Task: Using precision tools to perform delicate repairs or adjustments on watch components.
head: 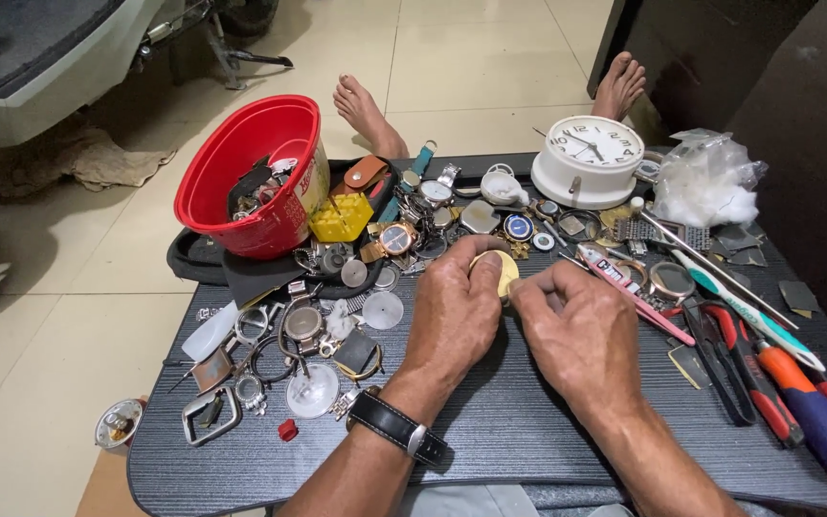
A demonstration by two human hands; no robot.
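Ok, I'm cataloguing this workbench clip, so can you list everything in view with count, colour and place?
tray table: one, dark grey, under everything
bucket: one, red, far left, holding parts
alarm clock: one, white, far middle
parts box: one, yellow, beside the bucket
watch parts: many, mixed metal, middle and left
plastic bag: one, clear, far right
toothbrush: one, white and teal, right
pliers: one, red and black handles, right
screwdriver: one, orange and blue, right edge
round disc: one, pale yellow, between the hands
feet: two, bare, beyond the table
left hand: gripping the disc, black wristwatch
right hand: pinching at the disc
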